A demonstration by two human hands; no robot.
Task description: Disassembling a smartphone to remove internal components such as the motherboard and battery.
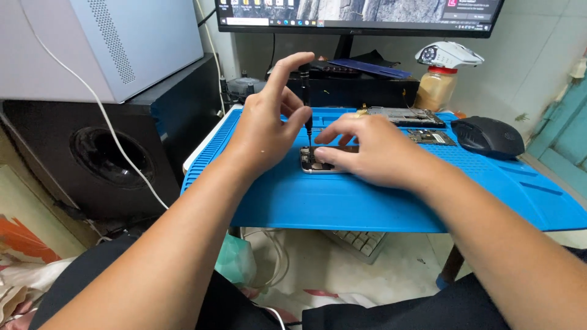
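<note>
My left hand (269,122) holds a thin black screwdriver (306,101) upright, with the index finger resting on its top. The tip points down into an opened phone (315,164) lying on the blue work mat (342,201). My right hand (373,146) lies flat over the phone and presses it to the mat, hiding most of it.
Two loose phone parts (406,116) (433,137) lie at the back of the mat, a black mouse (489,135) to the right. Behind stand a monitor (361,15), a jar (435,88), a black box (361,88). A speaker (104,153) stands left, a keyboard (361,241) under the table.
</note>
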